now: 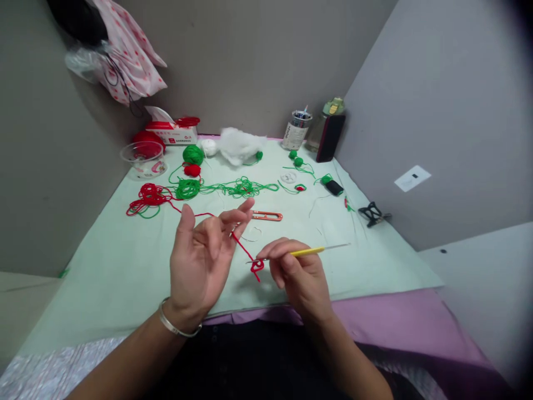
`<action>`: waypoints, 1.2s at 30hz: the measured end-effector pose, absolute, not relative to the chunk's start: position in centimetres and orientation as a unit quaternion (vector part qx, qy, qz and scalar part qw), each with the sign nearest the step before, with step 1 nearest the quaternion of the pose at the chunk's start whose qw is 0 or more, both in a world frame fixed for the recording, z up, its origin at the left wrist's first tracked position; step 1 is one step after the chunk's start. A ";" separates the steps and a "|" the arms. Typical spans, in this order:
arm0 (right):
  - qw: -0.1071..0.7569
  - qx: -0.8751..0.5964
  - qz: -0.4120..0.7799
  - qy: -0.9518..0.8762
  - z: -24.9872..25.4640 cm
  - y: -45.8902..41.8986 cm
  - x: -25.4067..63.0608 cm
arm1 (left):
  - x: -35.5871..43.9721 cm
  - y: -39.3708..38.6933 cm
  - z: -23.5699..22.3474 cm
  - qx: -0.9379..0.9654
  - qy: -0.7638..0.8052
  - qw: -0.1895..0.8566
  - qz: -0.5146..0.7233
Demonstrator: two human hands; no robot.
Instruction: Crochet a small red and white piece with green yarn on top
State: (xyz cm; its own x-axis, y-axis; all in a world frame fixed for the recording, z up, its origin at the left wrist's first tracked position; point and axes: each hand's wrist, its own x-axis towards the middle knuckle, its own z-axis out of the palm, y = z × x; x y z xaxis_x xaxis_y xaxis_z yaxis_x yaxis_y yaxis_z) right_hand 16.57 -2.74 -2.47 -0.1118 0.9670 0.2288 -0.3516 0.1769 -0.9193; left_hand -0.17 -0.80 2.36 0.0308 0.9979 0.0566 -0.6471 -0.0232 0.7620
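Note:
My left hand [204, 250] is palm up above the table, thumb apart and fingers partly bent. Red yarn [242, 245] passes between its fingers and runs taut down to the hook. Pinched in my right hand [302, 275] is a crochet hook [310, 251] with a yellow grip, its thin shaft pointing left. A small red loop with a short tail [257, 266] hangs on the hook by my right fingertips. Behind my left hand, the strand leads back toward a loose red yarn pile [152, 197].
Tangled green yarn [245, 188], a green ball [193, 155], and white stuffing [241, 145] lie farther back. An orange cutter [268, 215] is just beyond my hands. A plastic tub [144, 161], pen cup [297, 130], bottle [318, 130] and black clip [373, 214] stand around the edges.

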 end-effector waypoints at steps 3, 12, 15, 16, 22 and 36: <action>0.595 -0.308 0.566 -0.480 -2.3 -2.7 16.6 | -0.5 -1.3 1.5 0.508 0.317 0.521 0.608; 0.627 -0.313 0.532 -0.474 -1.8 -2.5 17.0 | -1.2 -1.6 0.9 0.575 0.361 0.590 0.437; 0.626 -0.310 0.521 -0.490 -1.9 -2.5 17.0 | -1.3 -1.7 0.8 0.538 0.365 0.631 0.423; 0.628 -0.308 0.519 -0.492 -2.0 -2.5 17.1 | -1.2 -1.8 0.7 0.530 0.371 0.635 0.422; 0.623 -0.323 0.520 -0.487 -1.9 -2.5 17.1 | -1.1 -1.9 0.4 0.511 0.377 0.641 0.432; 0.624 -0.318 0.497 -0.512 -2.2 -2.6 17.1 | -1.0 -1.9 0.0 0.468 0.389 0.657 0.446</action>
